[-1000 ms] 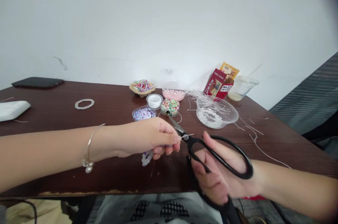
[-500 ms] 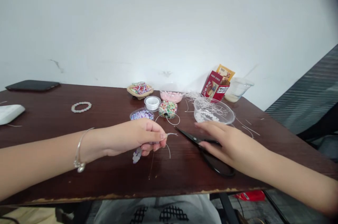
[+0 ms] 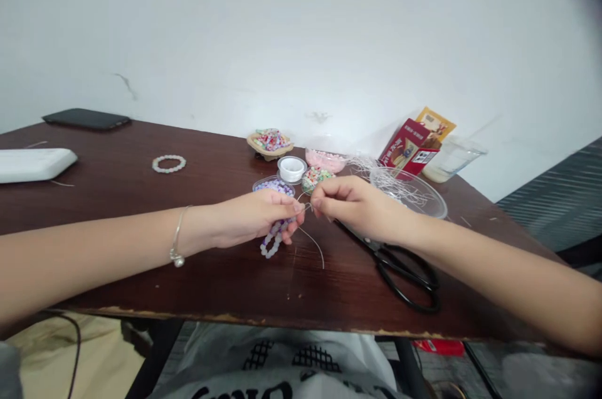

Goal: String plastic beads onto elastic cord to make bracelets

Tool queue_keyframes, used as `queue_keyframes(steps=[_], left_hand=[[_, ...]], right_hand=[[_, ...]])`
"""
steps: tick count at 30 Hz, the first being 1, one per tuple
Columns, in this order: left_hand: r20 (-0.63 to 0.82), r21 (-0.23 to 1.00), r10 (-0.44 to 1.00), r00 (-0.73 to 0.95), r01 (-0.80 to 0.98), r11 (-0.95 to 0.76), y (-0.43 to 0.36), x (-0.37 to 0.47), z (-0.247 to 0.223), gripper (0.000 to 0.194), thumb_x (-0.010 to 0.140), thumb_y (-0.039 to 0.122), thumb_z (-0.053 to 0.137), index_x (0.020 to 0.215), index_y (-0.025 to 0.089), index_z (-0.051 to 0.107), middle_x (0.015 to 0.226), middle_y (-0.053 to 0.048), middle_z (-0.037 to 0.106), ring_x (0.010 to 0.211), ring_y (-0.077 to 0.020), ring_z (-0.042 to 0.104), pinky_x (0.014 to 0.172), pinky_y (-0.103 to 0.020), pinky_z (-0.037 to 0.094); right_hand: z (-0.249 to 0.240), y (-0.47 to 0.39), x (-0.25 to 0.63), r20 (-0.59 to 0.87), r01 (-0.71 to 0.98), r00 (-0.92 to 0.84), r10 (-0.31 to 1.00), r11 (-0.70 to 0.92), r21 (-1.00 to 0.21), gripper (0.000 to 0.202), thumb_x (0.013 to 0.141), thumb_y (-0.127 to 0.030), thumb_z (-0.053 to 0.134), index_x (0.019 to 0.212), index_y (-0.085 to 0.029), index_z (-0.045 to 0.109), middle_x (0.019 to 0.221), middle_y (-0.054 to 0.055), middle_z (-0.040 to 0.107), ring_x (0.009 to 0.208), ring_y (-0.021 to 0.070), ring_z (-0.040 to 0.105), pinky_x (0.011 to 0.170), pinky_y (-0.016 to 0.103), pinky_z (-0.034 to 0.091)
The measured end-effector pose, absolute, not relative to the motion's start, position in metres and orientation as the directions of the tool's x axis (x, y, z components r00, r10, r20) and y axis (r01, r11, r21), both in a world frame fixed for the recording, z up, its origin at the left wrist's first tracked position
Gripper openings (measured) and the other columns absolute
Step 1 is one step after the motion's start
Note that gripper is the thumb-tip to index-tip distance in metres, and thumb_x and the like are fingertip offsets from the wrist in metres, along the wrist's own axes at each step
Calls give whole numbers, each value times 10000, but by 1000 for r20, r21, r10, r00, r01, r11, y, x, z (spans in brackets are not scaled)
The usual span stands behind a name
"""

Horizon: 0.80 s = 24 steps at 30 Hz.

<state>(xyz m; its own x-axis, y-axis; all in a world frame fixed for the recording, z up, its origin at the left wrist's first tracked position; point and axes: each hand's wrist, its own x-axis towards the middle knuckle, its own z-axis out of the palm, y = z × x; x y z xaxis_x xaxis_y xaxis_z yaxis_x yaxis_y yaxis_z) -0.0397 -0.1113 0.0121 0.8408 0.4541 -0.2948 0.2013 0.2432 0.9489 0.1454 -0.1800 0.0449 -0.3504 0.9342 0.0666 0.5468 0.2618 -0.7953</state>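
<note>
My left hand (image 3: pixel 275 216) is closed on a beaded bracelet (image 3: pixel 271 250) of whitish and purple beads, which hangs below the fingers. Thin white cord (image 3: pixel 316 244) comes out between its thumb and finger, one end curving down over the table. Close beside it, the thumb and fingers of my right hand (image 3: pixel 345 203) pinch together at the cord; the exact grip is too small to see clearly. Black scissors (image 3: pixel 407 273) lie on the table under and beside the right wrist, their blades partly hidden by that hand.
Behind my hands stand tubs of purple beads (image 3: pixel 273 186), mixed beads (image 3: pixel 316 177) and pink beads (image 3: pixel 325 160), plus a cord spool (image 3: pixel 291 169). A clear bowl (image 3: pixel 439 206), red box (image 3: pixel 408 147) and tilted cup (image 3: pixel 454 159) are at right. A finished-looking bracelet (image 3: pixel 168 164) lies left.
My right hand has left the scissors and moved left to the cord beside my left hand. The bracelet now hangs more visibly from my left hand. The view has shifted.
</note>
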Motion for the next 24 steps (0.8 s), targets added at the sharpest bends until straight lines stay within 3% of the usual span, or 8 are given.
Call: queue_keyframes(steps=[2, 5, 8, 11, 15, 18, 22, 24], left_hand=[[-240, 957, 454, 858, 132, 258, -108, -43, 10, 236, 837, 316, 563, 680, 147, 515, 595, 37, 467, 583, -96, 462, 628, -258, 399], [-197, 961, 486, 852, 70, 267, -107, -47, 8, 220, 855, 303, 540, 704, 145, 512, 604, 43, 441, 576, -84, 412, 612, -246, 370], [-228, 960, 531, 816, 99, 262, -106, -49, 5, 215, 856, 287, 534, 704, 136, 523, 607, 40, 443, 580, -79, 400, 628, -245, 365], [-274, 953, 545, 793, 147, 266, -106, -49, 2, 178, 837, 250, 543, 707, 129, 533, 622, 33, 462, 586, -78, 414, 628, -243, 356], [-298, 948, 550, 780, 176, 265, -108, -44, 3, 181, 809, 246, 569, 677, 133, 518, 612, 38, 472, 567, -73, 412, 611, -239, 344], [-302, 949, 544, 783, 190, 253, -110, -40, 6, 197, 813, 216, 543, 639, 125, 519, 579, 39, 461, 549, -68, 397, 587, -226, 325], [-320, 944, 556, 767, 211, 252, -111, -35, 6, 244, 862, 223, 490, 642, 121, 516, 580, 35, 464, 549, -67, 403, 587, -224, 322], [-332, 940, 561, 759, 218, 261, -110, -34, 4, 223, 868, 231, 493, 678, 119, 531, 600, 32, 479, 558, -69, 418, 595, -230, 327]], right_hand=[[48, -167, 142, 13, 548, -379, 925, 236, -802, 168, 813, -186, 463, 664, -154, 533, 609, -41, 448, 568, 83, 383, 555, 214, 308], [50, -154, 144, -54, 679, -369, 928, 229, -698, 228, 857, -284, 467, 713, -149, 581, 634, -20, 501, 583, 102, 434, 574, 236, 348], [48, -153, 148, 105, 720, -309, 945, 305, -624, 300, 904, -396, 453, 952, -151, 618, 877, 43, 619, 787, 154, 555, 725, 281, 430], [45, -159, 147, 222, 683, -360, 906, 418, -598, 364, 906, -390, 484, 1200, -180, 535, 1192, 81, 587, 1011, 180, 565, 874, 317, 440], [42, -165, 140, 187, 673, -535, 824, 549, -495, 451, 877, -366, 557, 1275, -173, 473, 1174, 93, 603, 998, 187, 582, 855, 328, 462], [36, -166, 138, 247, 683, -513, 822, 566, -461, 524, 797, -435, 647, 1211, -151, 493, 1076, 96, 616, 908, 190, 582, 741, 301, 471], [26, -165, 140, 383, 687, -526, 759, 645, -334, 157, 821, -278, 645, 840, -138, 576, 792, 39, 604, 727, 139, 533, 654, 246, 414], [23, -165, 143, 395, 675, -540, 743, 663, -324, 117, 841, -200, 613, 754, -138, 567, 702, 12, 579, 659, 112, 506, 620, 219, 387]])
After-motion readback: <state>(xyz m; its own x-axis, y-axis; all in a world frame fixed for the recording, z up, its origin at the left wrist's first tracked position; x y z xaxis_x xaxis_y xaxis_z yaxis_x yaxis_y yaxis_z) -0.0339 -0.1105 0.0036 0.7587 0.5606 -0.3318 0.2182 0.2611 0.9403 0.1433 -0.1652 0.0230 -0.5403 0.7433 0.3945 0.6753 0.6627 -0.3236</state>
